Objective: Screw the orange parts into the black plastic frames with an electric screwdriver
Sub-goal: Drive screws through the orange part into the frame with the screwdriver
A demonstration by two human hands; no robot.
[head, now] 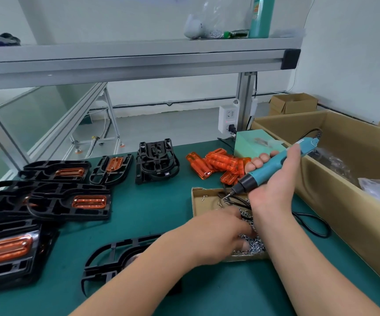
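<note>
My right hand [273,179] grips the teal electric screwdriver [275,165], its bit tilted down over a shallow cardboard tray [198,201] of small silver screws [252,241]. My left hand [221,233] reaches into that tray with its fingers among the screws; it is blurred and I cannot tell whether it pinches one. A black plastic frame [111,258] lies on the green mat under my left forearm. Loose orange parts [221,165] are piled behind the tray. Several black frames with orange parts fitted [70,201] lie at the left.
A stack of bare black frames [157,163] stands at the mat's far middle. A large open cardboard box [335,179] runs along the right side. A pale green power unit [252,144] and the screwdriver's black cable [312,224] sit near it. Aluminium shelf framing [138,62] crosses above.
</note>
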